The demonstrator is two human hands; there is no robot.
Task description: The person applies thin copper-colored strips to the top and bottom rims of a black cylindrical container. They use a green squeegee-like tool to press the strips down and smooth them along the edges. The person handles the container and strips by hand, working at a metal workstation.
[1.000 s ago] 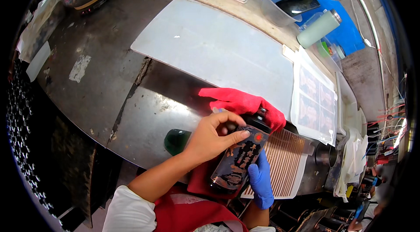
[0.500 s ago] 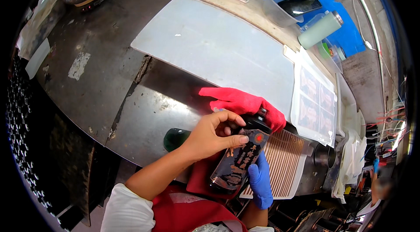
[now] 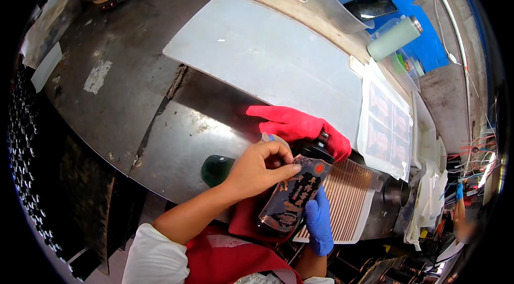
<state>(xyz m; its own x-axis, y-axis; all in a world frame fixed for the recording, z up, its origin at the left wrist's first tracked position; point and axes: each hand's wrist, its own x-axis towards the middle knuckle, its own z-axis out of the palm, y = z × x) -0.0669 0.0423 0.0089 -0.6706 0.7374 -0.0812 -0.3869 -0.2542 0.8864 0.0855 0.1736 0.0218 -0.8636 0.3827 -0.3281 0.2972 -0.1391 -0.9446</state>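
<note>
A dark bottle (image 3: pixel 292 195) with a dark patterned label and a black cap lies tilted in front of me. My right hand (image 3: pixel 319 220), in a blue glove, holds it from underneath. My bare left hand (image 3: pixel 261 169) rests on its upper side near the neck, fingers curled against the label. A red cloth (image 3: pixel 297 125) lies on the metal table just beyond the cap. Under the bottle sits a ribbed striped tray (image 3: pixel 348 198).
A large white board (image 3: pixel 267 54) covers the metal table (image 3: pixel 134 86). Printed sheets (image 3: pixel 385 123) lie at its right end. A clear cup (image 3: pixel 342 13), a pale green flask (image 3: pixel 393 38) and a phone (image 3: pixel 369 5) stand at the back. A dark green round object (image 3: pixel 216 169) sits by my left wrist.
The bottle stays in both hands and has shifted only slightly. My left fingers have moved a little along its neck end.
</note>
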